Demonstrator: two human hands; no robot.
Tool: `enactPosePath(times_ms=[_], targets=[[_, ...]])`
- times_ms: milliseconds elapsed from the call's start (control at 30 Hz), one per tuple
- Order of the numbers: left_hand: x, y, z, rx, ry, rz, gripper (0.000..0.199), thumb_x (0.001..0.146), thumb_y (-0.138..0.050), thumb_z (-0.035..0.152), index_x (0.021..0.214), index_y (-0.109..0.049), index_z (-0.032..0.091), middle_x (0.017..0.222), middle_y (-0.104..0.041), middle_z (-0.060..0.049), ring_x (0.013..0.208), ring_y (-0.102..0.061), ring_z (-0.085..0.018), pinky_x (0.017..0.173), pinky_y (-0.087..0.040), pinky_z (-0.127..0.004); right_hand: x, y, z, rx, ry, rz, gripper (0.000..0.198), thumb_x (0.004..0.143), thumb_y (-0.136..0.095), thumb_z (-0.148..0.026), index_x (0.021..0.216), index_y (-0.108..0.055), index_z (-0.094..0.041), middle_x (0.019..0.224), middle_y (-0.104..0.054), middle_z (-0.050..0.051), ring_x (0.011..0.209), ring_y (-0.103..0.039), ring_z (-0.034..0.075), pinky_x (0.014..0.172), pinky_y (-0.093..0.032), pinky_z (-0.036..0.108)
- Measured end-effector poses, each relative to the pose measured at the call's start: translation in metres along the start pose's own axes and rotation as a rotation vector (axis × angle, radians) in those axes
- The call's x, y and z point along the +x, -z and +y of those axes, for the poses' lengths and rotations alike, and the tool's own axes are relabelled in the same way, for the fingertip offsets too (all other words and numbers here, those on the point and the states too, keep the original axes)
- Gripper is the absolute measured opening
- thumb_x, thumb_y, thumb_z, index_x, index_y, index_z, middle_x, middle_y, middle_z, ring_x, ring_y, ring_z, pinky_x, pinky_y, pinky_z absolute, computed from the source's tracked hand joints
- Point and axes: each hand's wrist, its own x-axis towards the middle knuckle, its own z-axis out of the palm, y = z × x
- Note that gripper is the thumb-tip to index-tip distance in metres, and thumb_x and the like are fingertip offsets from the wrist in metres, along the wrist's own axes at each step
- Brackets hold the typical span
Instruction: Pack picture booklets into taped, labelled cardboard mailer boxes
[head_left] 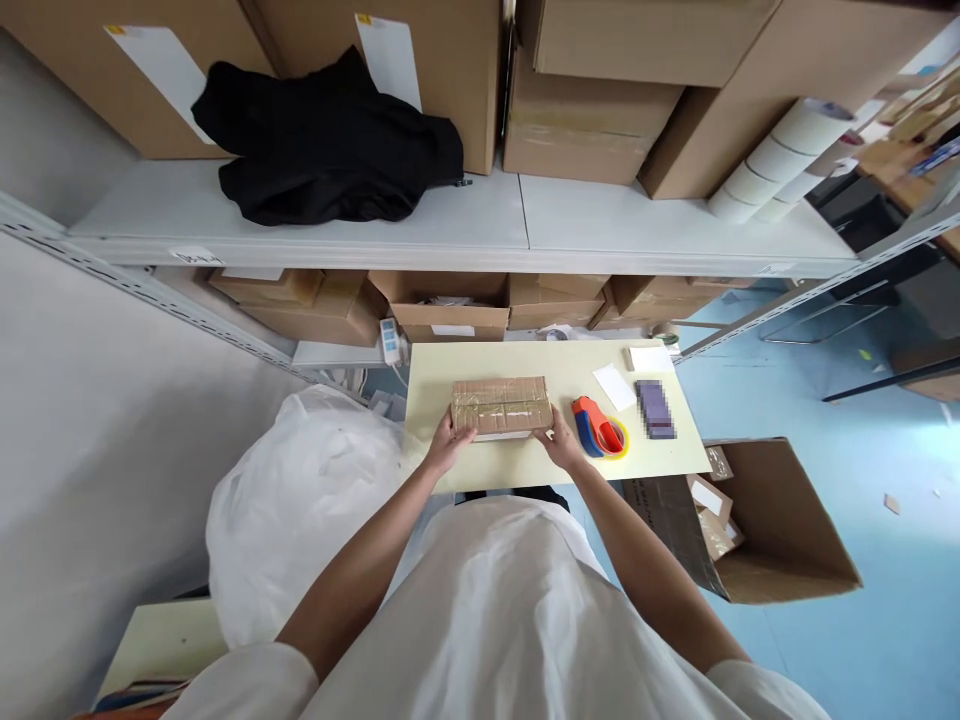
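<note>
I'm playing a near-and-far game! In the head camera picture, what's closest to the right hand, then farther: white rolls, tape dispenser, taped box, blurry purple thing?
From the right hand:
1. Taped box: touching it, between both hands.
2. Tape dispenser: just to its right, on the table.
3. Blurry purple thing: farther right on the table.
4. White rolls: up on the shelf, far right.

top (495, 620): white, loose, creased down front | left sleeve (251, 685), right sleeve (761, 692): short, white | forearms (367, 555), left hand (448, 447), right hand (559, 442): bare | legwear or shoes (544, 494): dark, at bench (480, 470) near edge, type unclear
</note>
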Motion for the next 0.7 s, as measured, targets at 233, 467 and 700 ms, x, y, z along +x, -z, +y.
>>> enactPosePath(times_ms=[233, 467, 700], targets=[[0.009, 0.002, -0.011, 0.051, 0.103, 0.128, 0.055, 0.076, -0.064, 0.039, 0.123, -0.050, 0.013, 0.117, -0.063, -0.016, 0.090, -0.067, -0.021, 0.079, -0.054, -0.035, 0.015, 0.031, -0.035, 0.160, -0.278, 0.071, 0.040, 0.086, -0.044, -0.050, 0.106, -0.061, -0.021, 0.104, -0.068, 0.009, 0.093, -0.064, 0.022, 0.078, -0.052, 0.033], [0.027, -0.003, -0.019, 0.089, 0.165, 0.178, 0.039, 0.082, -0.060, 0.036, 0.114, -0.057, 0.014, 0.112, -0.067, -0.015, 0.093, -0.067, -0.021, 0.083, -0.052, -0.035, 0.023, 0.015, -0.033, 0.243, -0.397, 0.055, 0.040, 0.082, -0.052, -0.035, 0.120, -0.055, -0.020, 0.109, -0.067, 0.010, 0.097, -0.064, 0.023, 0.077, -0.054, 0.033], [0.045, -0.003, -0.021, 0.200, 0.216, 0.154, 0.044, 0.079, -0.063, 0.032, 0.119, -0.057, 0.016, 0.117, -0.065, -0.014, 0.092, -0.066, -0.022, 0.082, -0.052, -0.036, 0.033, 0.006, -0.015, 0.153, -0.357, 0.047, 0.048, 0.078, -0.056, -0.027, 0.124, -0.050, -0.017, 0.117, -0.063, 0.012, 0.101, -0.062, 0.020, 0.082, -0.053, 0.032]])
